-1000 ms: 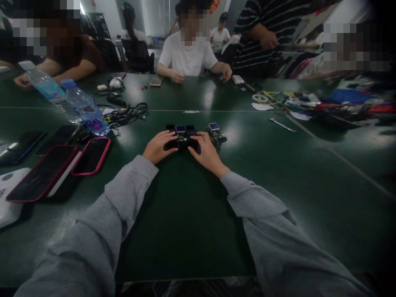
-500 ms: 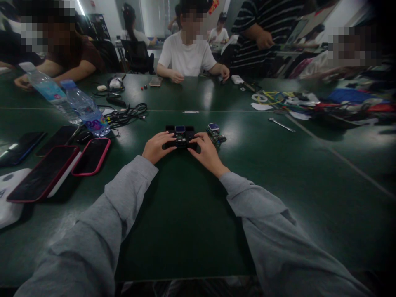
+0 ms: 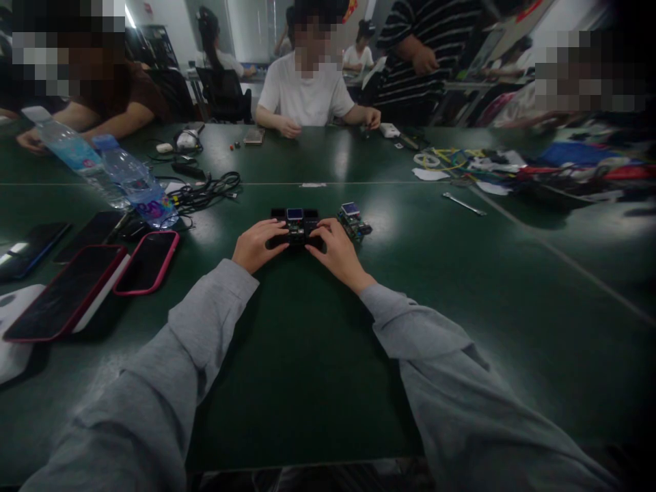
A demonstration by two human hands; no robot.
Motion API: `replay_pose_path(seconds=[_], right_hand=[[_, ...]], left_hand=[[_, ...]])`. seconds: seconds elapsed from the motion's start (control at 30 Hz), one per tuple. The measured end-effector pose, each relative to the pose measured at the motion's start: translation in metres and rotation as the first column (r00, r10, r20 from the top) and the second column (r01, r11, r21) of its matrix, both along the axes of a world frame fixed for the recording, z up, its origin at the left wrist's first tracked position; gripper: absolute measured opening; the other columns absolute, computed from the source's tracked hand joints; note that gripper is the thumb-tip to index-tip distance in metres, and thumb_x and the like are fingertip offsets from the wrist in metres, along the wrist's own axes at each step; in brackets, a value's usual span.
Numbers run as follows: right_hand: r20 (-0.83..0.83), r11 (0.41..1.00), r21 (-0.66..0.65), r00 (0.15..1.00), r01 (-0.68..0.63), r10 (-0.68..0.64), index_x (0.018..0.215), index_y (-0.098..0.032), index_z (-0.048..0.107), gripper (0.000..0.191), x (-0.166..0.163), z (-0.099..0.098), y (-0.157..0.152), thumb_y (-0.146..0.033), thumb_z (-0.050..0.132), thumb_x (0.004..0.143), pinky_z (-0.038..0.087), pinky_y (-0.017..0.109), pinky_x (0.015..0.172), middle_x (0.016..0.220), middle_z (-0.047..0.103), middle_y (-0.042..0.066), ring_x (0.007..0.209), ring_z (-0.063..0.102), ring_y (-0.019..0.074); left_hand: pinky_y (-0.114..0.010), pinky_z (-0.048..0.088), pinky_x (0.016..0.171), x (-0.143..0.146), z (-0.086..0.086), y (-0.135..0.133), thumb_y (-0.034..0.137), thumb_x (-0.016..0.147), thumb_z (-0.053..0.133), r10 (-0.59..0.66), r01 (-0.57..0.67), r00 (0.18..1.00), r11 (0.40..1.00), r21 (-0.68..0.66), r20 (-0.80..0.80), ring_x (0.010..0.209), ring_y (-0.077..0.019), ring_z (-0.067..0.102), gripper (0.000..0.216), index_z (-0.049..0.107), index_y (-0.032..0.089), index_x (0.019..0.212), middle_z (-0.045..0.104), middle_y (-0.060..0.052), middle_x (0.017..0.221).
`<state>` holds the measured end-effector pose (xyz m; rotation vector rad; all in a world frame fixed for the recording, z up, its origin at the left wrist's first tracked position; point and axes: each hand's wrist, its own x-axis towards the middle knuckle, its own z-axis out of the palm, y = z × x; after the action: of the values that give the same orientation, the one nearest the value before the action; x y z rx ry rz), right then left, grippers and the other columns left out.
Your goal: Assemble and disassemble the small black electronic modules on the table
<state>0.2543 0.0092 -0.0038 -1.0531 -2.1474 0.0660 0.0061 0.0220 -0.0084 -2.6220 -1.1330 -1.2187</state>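
Note:
A small black electronic module (image 3: 297, 224) with a blue screen rests on the dark green table (image 3: 307, 355). My left hand (image 3: 253, 244) grips its left side with curled fingers. Its right side is gripped by my right hand (image 3: 334, 249), fingers curled over the top. A second small circuit-board module (image 3: 353, 220) with a blue screen sits just right of my right hand, untouched.
Two water bottles (image 3: 123, 179) lie at the left, with a tangle of black cables (image 3: 208, 189) beside them. Several phones (image 3: 146, 261) lie at the near left. A metal wrench (image 3: 464, 204) and coloured clutter (image 3: 538, 171) are at the right. People sit across the table.
My hands have stayed on the black module, shifting only slightly. The view drifted a little, so everything sits slightly further left.

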Motion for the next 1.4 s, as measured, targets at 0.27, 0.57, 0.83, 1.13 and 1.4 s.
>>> replay_pose_path(seconds=[0.27,0.57,0.83,1.13,1.4], right_hand=[[-0.110,0.999,-0.034,0.994,-0.032,0.028,0.107,-0.022,0.057,0.014,0.000,0.003,-0.001,-0.023,0.047,0.098,0.051,0.047,0.095,0.116,0.052,0.011,0.109,0.057,0.0267],[-0.216,0.983,0.128,0.971,0.131,-0.101,0.110,-0.023,0.058,0.025,0.007,0.006,0.003,-0.021,0.035,0.100,0.047,0.046,0.100,0.117,0.053,0.010,0.115,0.054,0.0246],[-0.351,0.892,-0.016,0.833,0.452,-0.428,0.117,-0.020,0.061,0.032,0.051,-0.015,0.034,-0.027,0.037,0.097,0.040,0.054,0.106,0.123,0.056,0.015,0.121,0.050,0.0295],[-0.335,0.951,-0.231,0.901,0.206,-0.276,0.128,-0.021,0.059,0.038,0.051,-0.025,0.040,-0.037,0.047,0.096,0.047,0.050,0.101,0.126,0.063,0.012,0.115,0.060,0.0273],[-0.313,0.964,-0.267,0.945,0.008,-0.094,0.123,-0.023,0.062,0.030,0.042,-0.011,0.028,-0.033,0.049,0.097,0.052,0.047,0.096,0.121,0.065,0.009,0.109,0.062,0.0240]], left_hand=[[-0.049,0.050,0.104,0.000,0.003,-0.002,0.027,0.085,0.072,0.006,-0.006,1.000,1.000,-0.017,-0.003,0.120,-0.0247,0.062,0.030,0.068,0.019,0.114,0.070,-0.009,0.123],[-0.050,0.048,0.104,0.001,0.004,-0.002,0.035,0.086,0.070,0.011,-0.010,1.000,1.000,-0.014,0.005,0.120,-0.0254,0.061,0.029,0.069,0.019,0.111,0.070,-0.010,0.123],[-0.043,0.049,0.100,-0.004,0.002,0.006,0.032,0.098,0.051,0.232,-0.218,0.937,0.973,-0.081,0.261,0.109,-0.0219,0.063,0.024,0.069,0.020,0.107,0.072,-0.007,0.111],[-0.034,0.056,0.076,-0.019,-0.021,0.030,0.032,0.088,0.063,0.333,-0.063,0.841,0.843,-0.534,0.426,0.077,-0.0148,0.067,0.035,0.064,0.022,0.121,0.068,-0.008,0.119],[-0.036,0.060,0.075,-0.019,-0.021,0.030,0.036,0.086,0.063,0.244,0.087,0.827,0.834,-0.545,0.506,0.082,-0.0171,0.070,0.036,0.066,0.018,0.117,0.070,-0.011,0.117]])
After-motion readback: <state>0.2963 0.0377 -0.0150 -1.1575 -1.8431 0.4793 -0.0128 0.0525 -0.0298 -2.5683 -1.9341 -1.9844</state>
